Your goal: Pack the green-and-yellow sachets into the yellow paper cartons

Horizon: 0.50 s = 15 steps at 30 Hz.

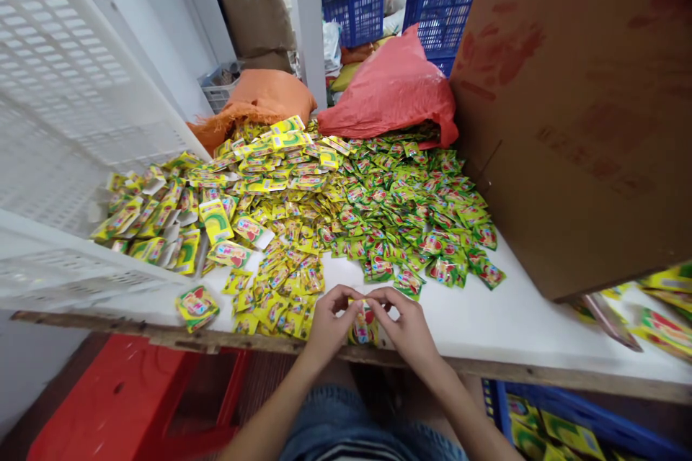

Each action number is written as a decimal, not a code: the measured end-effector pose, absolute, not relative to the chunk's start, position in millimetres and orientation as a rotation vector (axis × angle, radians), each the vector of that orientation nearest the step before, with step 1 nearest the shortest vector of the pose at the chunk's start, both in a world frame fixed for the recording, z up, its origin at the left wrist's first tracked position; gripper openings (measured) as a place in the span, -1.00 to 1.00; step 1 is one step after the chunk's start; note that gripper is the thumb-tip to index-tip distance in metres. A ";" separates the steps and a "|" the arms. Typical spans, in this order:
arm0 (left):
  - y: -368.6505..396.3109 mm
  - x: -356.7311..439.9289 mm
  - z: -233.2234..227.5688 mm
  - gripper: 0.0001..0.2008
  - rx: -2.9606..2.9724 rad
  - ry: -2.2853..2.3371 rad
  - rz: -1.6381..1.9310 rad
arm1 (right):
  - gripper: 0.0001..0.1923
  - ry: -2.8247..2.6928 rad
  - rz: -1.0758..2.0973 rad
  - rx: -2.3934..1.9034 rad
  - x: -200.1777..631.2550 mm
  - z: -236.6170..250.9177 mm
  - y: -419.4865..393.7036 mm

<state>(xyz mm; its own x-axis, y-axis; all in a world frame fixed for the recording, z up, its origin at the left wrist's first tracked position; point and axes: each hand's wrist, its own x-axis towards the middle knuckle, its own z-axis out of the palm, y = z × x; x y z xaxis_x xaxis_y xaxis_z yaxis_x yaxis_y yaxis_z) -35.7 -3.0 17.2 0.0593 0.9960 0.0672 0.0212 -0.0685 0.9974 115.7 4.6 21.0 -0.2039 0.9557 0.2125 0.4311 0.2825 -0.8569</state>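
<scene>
At the table's front edge, a small yellow-green printed carton (pixel 363 328) stands between my two hands. My left hand (pixel 334 317) pinches its upper left corner with thumb and finger. The upper right corner is pinched by my right hand (pixel 403 320). Whether the carton's top flap is open cannot be made out under the fingers. Just left of my hands lie loose yellow sachets (pixel 281 295). Beyond them spreads a heap of green sachets (pixel 411 209) with red prints. Another carton (pixel 197 307) lies by itself near the edge at left.
Flattened yellow cartons (pixel 281 151) are piled behind the sachets. More fill a white crate (pixel 70 245) tipped on its side. An orange sack (pixel 275 94) and a red sack (pixel 400 86) stand behind. A cardboard box (pixel 573 122) blocks the right. Below are a red stool (pixel 113 403) and blue crate (pixel 589 410).
</scene>
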 end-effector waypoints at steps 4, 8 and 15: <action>2.0 -35.0 18.6 -0.90 1.294 1.181 1.213 | -0.83 -1.774 0.850 -1.285 115.1 25.9 7.7; 2.9 -43.1 13.2 -0.89 1.277 1.155 1.190 | -0.81 -1.784 0.838 -1.253 117.4 21.5 3.7; -9.7 -46.7 7.1 -0.80 1.368 1.135 1.110 | -0.77 -1.660 0.967 -1.202 113.6 8.7 -7.2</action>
<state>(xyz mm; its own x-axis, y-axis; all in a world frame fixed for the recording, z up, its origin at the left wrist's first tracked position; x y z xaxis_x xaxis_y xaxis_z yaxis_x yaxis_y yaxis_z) -46.7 -9.7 7.1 0.1390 0.9890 0.0501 0.0722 -0.0605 0.9956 113.6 -7.2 8.7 -0.1793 0.9650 0.1914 0.3099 0.2401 -0.9200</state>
